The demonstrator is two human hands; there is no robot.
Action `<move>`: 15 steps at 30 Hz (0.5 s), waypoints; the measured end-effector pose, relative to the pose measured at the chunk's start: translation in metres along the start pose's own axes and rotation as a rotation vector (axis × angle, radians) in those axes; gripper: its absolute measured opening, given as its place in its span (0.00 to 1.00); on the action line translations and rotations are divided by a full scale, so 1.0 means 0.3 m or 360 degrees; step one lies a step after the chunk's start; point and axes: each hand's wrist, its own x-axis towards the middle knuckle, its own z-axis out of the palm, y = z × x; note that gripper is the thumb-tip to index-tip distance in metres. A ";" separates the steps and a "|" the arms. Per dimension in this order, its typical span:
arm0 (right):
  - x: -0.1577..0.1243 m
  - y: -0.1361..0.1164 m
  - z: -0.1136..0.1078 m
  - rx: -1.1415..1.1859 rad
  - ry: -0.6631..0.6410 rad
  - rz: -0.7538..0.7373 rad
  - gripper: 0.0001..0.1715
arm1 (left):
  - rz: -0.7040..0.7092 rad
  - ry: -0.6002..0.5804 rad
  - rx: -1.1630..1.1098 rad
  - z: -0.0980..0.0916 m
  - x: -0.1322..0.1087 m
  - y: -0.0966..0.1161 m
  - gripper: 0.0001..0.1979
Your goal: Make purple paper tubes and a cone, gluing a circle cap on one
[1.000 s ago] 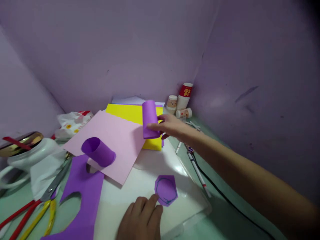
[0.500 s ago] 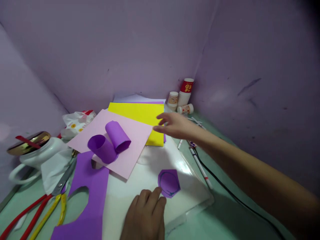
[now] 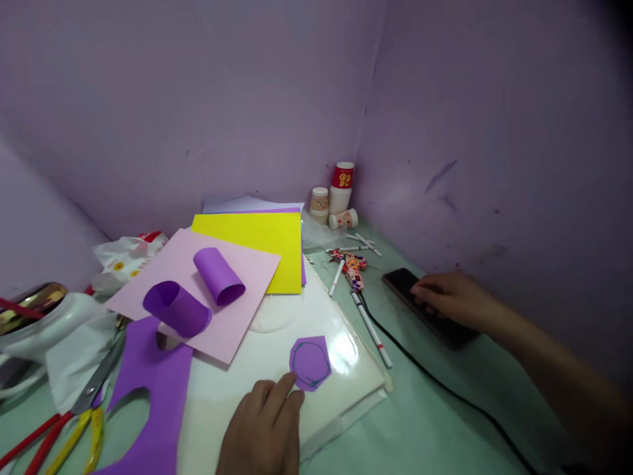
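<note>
A small many-sided piece of purple paper [image 3: 310, 363] with a dark round outline drawn on it lies on a white glossy board [image 3: 277, 343]. My left hand [image 3: 264, 422] is closed, its thumb and index finger at the paper's lower left corner. Over at the right, my right hand [image 3: 452, 300] is above a dark phone [image 3: 448, 330] on the table, fingers curled together with their tips close to the screen. Nothing shows in those fingers; whether they touch the phone is hard to see.
Two purple paper tubes [image 3: 220, 276] lie on pink paper [image 3: 257, 270], overlapping yellow paper [image 3: 277, 247]. Cut purple paper [image 3: 163, 396] and scissors [image 3: 91, 389] are left, near a white pot [image 3: 64, 316]. Paper cups [image 3: 340, 198], markers [image 3: 370, 330] and a black cable [image 3: 425, 363] are right.
My right hand has moved from above the yellow paper to the phone on the right. The view has turned right, bringing the phone into sight. My left hand stays at the purple piece.
</note>
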 end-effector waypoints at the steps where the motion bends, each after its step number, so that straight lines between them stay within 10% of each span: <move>1: 0.005 -0.014 0.014 0.0015 -0.0017 -0.0008 0.14 | 0.0003 -0.0015 -0.0001 -0.002 0.000 -0.001 0.16; 15: 0.199 -0.177 0.125 0.0090 -0.0308 0.0359 0.16 | 0.0314 -0.0057 0.0044 0.016 -0.012 -0.076 0.14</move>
